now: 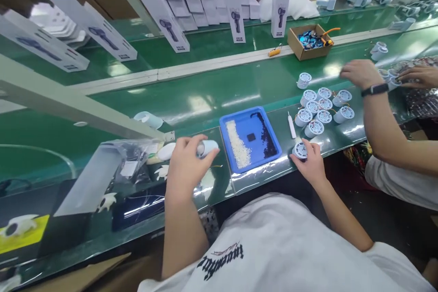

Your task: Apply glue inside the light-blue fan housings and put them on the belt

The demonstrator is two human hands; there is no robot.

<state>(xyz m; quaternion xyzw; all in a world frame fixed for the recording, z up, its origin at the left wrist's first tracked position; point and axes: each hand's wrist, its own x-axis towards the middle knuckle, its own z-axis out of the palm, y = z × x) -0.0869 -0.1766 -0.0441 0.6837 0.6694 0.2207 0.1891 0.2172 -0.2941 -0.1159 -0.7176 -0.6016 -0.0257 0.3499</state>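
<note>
My left hand (186,164) is closed around a light-blue cylindrical housing (207,147), held on its side just left of the blue tray. My right hand (312,162) grips a round light-blue housing (300,150) with a slotted top, at the near edge of the bench. Beyond that hand stands a cluster of similar slotted housings (324,105), some with orange wires. A white pen-like tool (291,127) lies close by. Between my hands is the blue tray (232,168), holding small white pieces (237,146), small black pieces (267,139) and a dark square (251,137).
A co-worker's hand (362,74) reaches over the bench at right. A cardboard box (310,52) of small blue parts stands at the back, near an orange-handled tool (274,51). White product boxes (236,18) line the far side. At left are a frame post (85,107) and plastic bags (128,164).
</note>
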